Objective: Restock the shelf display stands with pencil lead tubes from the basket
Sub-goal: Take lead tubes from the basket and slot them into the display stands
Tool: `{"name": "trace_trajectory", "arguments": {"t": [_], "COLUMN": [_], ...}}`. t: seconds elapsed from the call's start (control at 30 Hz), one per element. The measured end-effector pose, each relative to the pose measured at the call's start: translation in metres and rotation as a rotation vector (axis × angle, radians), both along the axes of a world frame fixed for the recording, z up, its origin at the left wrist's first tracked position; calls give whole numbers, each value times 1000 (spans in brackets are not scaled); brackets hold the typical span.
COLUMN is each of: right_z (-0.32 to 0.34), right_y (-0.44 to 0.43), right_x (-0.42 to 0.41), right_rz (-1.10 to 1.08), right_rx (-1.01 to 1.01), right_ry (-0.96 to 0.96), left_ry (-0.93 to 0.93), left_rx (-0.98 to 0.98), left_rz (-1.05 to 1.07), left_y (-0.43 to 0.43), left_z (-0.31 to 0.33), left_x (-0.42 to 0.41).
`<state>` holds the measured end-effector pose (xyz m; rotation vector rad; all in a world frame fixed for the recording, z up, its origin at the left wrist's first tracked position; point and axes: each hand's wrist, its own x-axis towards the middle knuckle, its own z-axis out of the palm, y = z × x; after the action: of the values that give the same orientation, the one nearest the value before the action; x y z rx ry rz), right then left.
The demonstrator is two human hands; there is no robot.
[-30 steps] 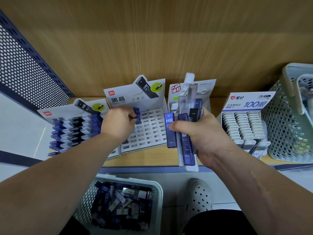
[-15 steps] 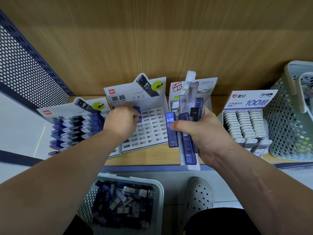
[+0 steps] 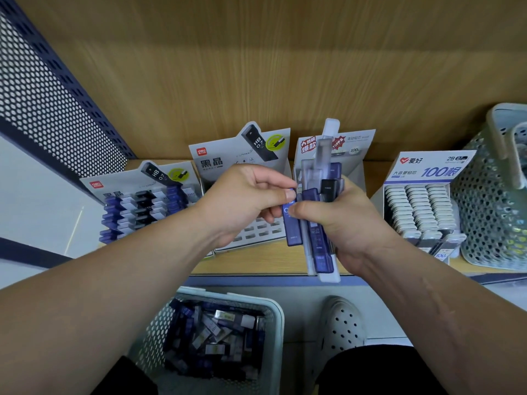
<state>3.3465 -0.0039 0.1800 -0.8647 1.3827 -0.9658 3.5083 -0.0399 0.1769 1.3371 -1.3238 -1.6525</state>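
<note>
Both hands block the slotted middle stand.

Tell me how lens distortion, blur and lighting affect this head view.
Head view: the wide lens bows the shelf edge and stretches both forearms; the left hand and right hand on the tubes are fairly sharp; the basket below is dim and soft; lighting is even, with no harsh glare.

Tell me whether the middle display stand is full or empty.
Mostly empty: the middle display stand shows bare white slots wherever the hands leave it visible; its upper rows are hidden.

Stationery shop: stocked shelf display stands
</note>
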Motion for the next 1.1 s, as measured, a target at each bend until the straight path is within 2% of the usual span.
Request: {"name": "trace_trajectory", "arguments": {"t": [0.17, 0.3, 0.4, 0.5, 0.67, 0.77, 0.97, 1.1], "right_z": [-2, -1, -3, -5, -6, -5, -5, -4], "right_y": [-1, -5, -5, -4, -3, -2, -2, -1], "right_x": [2, -3, -8, -10, -13, -15, -17, -19], "right_rz": [-28, -103, -121, -114, -86, -71, -71, -66], "right_rx": [58, 85, 101, 114, 108, 98, 93, 91], "right_ry": [-120, -148, -145, -133, -119, -105, -108, -112], "left_ry": [21, -18, -156, -380, -820, -906, -1021, -1030], "left_rx": [43, 18, -75, -161, -419, -529, -597, -611], "left_rz": [18, 117, 195, 241, 85, 31, -41, -68], "left_y": [-8, -26, -36, -39, -36, -34, -34, -34], "left_z": [5, 10, 3, -15, -46, -56, -68, -68], "left_x": [14, 31, 41, 46, 46, 43, 42, 39]}}
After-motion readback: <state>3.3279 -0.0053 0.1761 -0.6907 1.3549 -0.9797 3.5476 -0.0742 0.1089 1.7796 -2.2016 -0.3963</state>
